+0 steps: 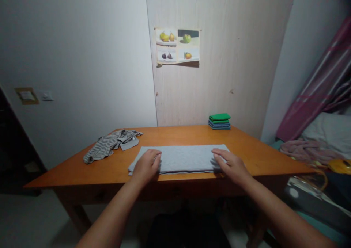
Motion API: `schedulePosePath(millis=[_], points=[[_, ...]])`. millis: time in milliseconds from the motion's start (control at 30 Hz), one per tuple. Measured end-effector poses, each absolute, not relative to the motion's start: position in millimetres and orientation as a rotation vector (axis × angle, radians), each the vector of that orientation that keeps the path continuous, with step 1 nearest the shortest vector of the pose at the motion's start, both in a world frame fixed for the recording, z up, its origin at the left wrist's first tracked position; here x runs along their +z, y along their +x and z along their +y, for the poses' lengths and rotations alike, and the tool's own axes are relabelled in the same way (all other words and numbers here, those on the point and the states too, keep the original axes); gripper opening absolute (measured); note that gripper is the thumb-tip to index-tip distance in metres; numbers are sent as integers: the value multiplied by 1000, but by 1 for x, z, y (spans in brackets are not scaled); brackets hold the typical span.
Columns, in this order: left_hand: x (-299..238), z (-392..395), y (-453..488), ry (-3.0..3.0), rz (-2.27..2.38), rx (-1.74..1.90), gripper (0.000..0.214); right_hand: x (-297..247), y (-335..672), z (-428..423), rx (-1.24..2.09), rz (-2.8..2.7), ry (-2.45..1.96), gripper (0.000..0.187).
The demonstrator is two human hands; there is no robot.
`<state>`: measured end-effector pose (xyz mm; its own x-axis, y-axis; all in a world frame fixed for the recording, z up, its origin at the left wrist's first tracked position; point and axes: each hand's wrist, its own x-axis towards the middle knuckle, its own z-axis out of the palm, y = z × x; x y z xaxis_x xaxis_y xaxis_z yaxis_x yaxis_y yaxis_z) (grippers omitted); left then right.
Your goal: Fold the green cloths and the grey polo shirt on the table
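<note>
A light grey cloth (183,157), folded into a long strip, lies near the front edge of the orange wooden table (263,156). My left hand (147,164) rests on the cloth's left part with its fingers curled down onto the fabric. My right hand (229,163) lies flat on the cloth's right end, fingers stretched out and together. Neither hand lifts the cloth.
A crumpled grey striped garment (108,145) lies on the table's left part. A stack of folded cloths (219,121), green on top of blue, sits at the back near the wall. A bed with pink bedding (309,149) stands to the right of the table.
</note>
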<state>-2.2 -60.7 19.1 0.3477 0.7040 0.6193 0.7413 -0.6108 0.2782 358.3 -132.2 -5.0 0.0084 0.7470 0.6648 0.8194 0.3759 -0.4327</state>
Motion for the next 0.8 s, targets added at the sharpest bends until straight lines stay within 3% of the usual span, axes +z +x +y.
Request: schedulePosePath(millis=[367, 567, 800], points=[[-12, -85, 57, -2712, -1534, -268, 62, -29, 297, -150, 72, -2386, -1547, 73], [-4, -82, 50, -2799, -1530, -248, 67, -15, 300, -148, 211, -2379, -1571, 77], [7, -50, 51, -2758, -1398, -498, 48, 3, 297, -111, 177, -2170, -1570, 74]])
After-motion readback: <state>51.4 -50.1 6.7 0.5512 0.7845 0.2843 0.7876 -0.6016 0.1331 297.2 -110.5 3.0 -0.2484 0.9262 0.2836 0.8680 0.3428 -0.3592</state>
